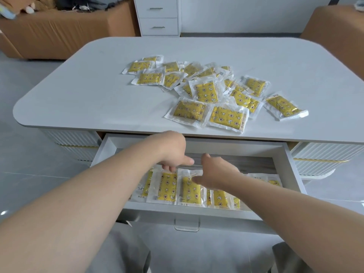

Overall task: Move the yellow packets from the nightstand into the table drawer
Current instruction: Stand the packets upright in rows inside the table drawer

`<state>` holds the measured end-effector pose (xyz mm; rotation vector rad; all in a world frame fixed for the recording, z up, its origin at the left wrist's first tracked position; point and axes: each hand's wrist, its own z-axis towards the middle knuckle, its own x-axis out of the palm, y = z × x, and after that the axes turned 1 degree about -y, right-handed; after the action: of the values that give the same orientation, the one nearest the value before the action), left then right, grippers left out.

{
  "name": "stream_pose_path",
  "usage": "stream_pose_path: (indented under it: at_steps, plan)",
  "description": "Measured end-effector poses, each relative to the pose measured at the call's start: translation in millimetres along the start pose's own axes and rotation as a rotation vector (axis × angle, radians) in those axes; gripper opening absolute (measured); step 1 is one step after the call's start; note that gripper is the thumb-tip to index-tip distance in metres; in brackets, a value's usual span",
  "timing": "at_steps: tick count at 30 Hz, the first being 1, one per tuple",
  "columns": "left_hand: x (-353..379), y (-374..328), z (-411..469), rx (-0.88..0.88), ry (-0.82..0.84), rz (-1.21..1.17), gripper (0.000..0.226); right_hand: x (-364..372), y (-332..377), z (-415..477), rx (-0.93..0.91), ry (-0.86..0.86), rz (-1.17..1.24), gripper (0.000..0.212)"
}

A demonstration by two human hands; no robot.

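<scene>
Several yellow packets [204, 89] in clear wrappers lie scattered on the white table [78, 91]. Below the tabletop the drawer [291, 164] stands pulled out, and a row of yellow packets [167, 186] lies side by side inside it. Both my hands reach into the drawer. My left hand [173, 152] hovers over the row's far edge, its fingertips touching the top of a packet. My right hand [214, 172] lies over the middle packet [191, 192], fingers resting on its upper end. My right forearm hides part of the packets on the right.
The drawer has a clear handle [187, 225] at its front. A white chest of drawers [157, 16] stands behind the table. Brown sofas sit at the back left [59, 34] and back right [334, 30]. My knees show at the bottom edge.
</scene>
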<state>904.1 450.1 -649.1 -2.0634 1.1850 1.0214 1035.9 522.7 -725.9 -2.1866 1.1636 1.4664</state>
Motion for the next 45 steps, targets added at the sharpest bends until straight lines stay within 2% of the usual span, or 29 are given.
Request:
stream_pose_path:
  at_steps: [2,4,8,11,12,14,16,19,23,31,35,45]
  plan:
    - [-10,-6,-1,0.015,-0.136,-0.05,0.047,-18,-1,-7,-0.022,-0.041,0.0,0.049]
    - [-17,-11,1,-0.004,-0.364,-0.079,0.043,-34,-6,-14,-0.023,-0.105,0.037,0.027]
    - [-18,-17,14,-0.026,-0.786,-0.145,0.031,-66,-22,-23,-0.01,-0.324,0.17,0.025]
    - [-17,-16,25,-0.016,-0.898,-0.18,0.013,-84,-35,-21,0.018,-0.501,0.251,0.027]
    - [-17,-16,29,-0.01,-0.912,-0.172,0.009,-88,-38,-18,0.023,-0.553,0.263,0.026]
    - [-18,-15,38,-0.009,-0.923,-0.141,0.016,-91,-42,-11,0.012,-0.642,0.246,0.021]
    - [-19,-14,48,0.002,-0.897,-0.091,0.029,-91,-46,-5,0.005,-0.671,0.192,0.033]
    - [-19,-12,60,0.041,-0.778,-0.063,0.058,-90,-49,2,-0.012,-0.617,0.115,0.057]
    - [-18,-11,66,0.038,-0.653,-0.055,0.071,-84,-51,9,0.003,-0.522,0.077,0.065]
    - [-20,-9,66,-0.045,-0.712,-0.001,0.07,-86,-51,9,0.031,-0.573,0.097,0.068]
    - [-24,-5,61,-0.087,-0.834,0.001,0.056,-90,-51,8,0.03,-0.596,0.134,0.068]
    - [-30,-1,35,-0.031,-0.913,-0.033,0.041,-98,-52,2,0.002,-0.63,0.308,0.032]
